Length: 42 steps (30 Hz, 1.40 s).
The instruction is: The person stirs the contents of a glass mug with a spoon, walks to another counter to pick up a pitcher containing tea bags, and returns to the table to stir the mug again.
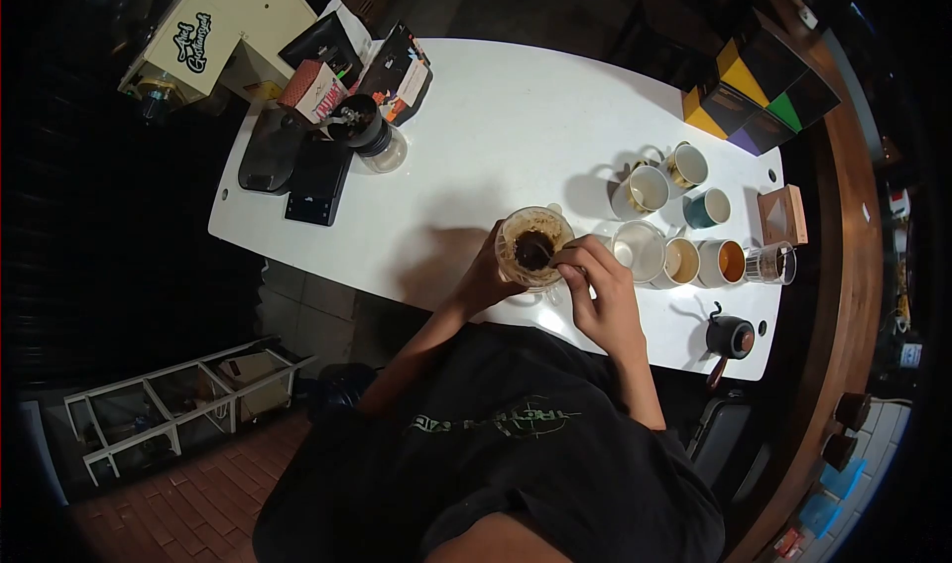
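Note:
A coffee dripper (509, 234) with dark wet grounds (534, 250) in its bottom and brown residue on its wall is at the near edge of the white table. My left hand (484, 278) is closed around its left side. At the right rim, my right hand (603, 295) pinches a thin utensil that looks like a spoon, its tip reaching into the grounds. Fingers hide most of the utensil. Something clear shows under the dripper, mostly hidden. Right of my right hand stands a clear glass vessel (638, 251).
Several cups, including a teal cup (708, 208), stand at right, with a black gooseneck kettle (731, 336) nearer me. On the left are a hand grinder (375, 142), a black scale (317, 181) and coffee bags (397, 72). Dark boxes (749, 87) stand at the far right of the white table (496, 97).

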Tool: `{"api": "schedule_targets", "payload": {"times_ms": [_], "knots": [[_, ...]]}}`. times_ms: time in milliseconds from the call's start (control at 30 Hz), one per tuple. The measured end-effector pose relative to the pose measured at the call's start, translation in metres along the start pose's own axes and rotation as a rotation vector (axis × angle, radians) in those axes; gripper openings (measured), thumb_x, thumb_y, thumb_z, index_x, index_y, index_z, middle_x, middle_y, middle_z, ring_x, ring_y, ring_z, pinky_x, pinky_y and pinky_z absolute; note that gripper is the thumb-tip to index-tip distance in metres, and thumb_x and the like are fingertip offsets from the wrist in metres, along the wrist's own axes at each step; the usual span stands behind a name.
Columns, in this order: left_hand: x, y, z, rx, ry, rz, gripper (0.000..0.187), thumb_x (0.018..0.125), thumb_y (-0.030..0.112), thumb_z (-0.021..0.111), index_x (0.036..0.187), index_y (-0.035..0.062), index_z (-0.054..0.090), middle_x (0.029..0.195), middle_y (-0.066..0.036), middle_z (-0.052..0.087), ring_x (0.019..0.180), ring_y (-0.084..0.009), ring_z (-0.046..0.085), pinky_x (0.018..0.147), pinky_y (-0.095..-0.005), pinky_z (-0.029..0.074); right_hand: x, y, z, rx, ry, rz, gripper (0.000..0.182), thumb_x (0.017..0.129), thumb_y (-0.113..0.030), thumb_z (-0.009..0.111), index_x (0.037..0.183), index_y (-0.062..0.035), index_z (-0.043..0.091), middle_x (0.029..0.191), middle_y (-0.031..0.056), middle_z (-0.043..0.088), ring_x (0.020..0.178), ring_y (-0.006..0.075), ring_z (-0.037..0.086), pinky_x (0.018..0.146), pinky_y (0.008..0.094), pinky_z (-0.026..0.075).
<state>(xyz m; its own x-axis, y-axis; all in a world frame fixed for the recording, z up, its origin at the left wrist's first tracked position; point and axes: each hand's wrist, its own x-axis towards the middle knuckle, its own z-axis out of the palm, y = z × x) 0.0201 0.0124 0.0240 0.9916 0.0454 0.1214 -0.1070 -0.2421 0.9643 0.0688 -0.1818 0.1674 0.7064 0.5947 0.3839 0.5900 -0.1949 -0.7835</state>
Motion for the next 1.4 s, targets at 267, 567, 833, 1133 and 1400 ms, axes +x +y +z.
{"api": "schedule_targets", "payload": {"times_ms": [267, 567, 833, 1133, 1400], "knots": [[0.001, -0.008, 0.001, 0.002, -0.010, 0.017, 0.084, 0.074, 0.026, 0.092, 0.140, 0.0026, 0.046, 0.132, -0.012, 0.056, 0.123, -0.0255, 0.058, 0.105, -0.0395, 0.049, 0.002, 0.000, 0.000, 0.051, -0.022, 0.083, 0.005, 0.095, 0.001, 0.060, 0.098, 0.0014, 0.064, 0.090, 0.0116, 0.061, 0.070, 0.0254, 0.061, 0.064, 0.0335, 0.048], [0.000, -0.003, 0.002, 0.011, 0.011, 0.043, 0.083, 0.075, 0.025, 0.092, 0.140, 0.0032, 0.045, 0.132, -0.012, 0.057, 0.124, -0.0241, 0.058, 0.105, -0.0389, 0.048, 0.004, 0.000, 0.001, 0.071, 0.028, 0.049, 0.005, 0.093, 0.000, 0.063, 0.098, -0.0012, 0.065, 0.091, 0.0123, 0.061, 0.068, 0.0295, 0.061, 0.061, 0.0384, 0.048], [0.003, -0.018, 0.004, 0.005, -0.018, 0.051, 0.080, 0.073, 0.023, 0.093, 0.137, 0.0028, 0.050, 0.130, -0.012, 0.056, 0.121, -0.0268, 0.059, 0.103, -0.0401, 0.050, -0.001, 0.008, 0.009, 0.010, 0.069, 0.059, 0.005, 0.097, -0.001, 0.060, 0.097, -0.0006, 0.065, 0.089, 0.0119, 0.062, 0.066, 0.0269, 0.061, 0.060, 0.0349, 0.049], [0.003, -0.010, 0.003, 0.028, 0.000, 0.105, 0.082, 0.072, 0.020, 0.093, 0.138, 0.0021, 0.047, 0.129, -0.013, 0.057, 0.121, -0.0267, 0.060, 0.102, -0.0395, 0.051, -0.001, -0.003, 0.003, 0.181, 0.179, 0.174, 0.009, 0.101, -0.002, 0.058, 0.097, 0.0030, 0.063, 0.087, 0.0112, 0.063, 0.063, 0.0177, 0.060, 0.060, 0.0311, 0.048], [0.003, -0.012, 0.006, 0.063, 0.137, 0.195, 0.064, 0.075, 0.015, 0.090, 0.130, 0.0033, 0.058, 0.122, -0.011, 0.067, 0.113, -0.0255, 0.065, 0.099, -0.0395, 0.052, 0.001, -0.009, 0.000, 0.041, 0.053, -0.037, 0.006, 0.097, -0.001, 0.060, 0.097, 0.0019, 0.065, 0.091, 0.0119, 0.062, 0.067, 0.0202, 0.061, 0.060, 0.0311, 0.048]]}}
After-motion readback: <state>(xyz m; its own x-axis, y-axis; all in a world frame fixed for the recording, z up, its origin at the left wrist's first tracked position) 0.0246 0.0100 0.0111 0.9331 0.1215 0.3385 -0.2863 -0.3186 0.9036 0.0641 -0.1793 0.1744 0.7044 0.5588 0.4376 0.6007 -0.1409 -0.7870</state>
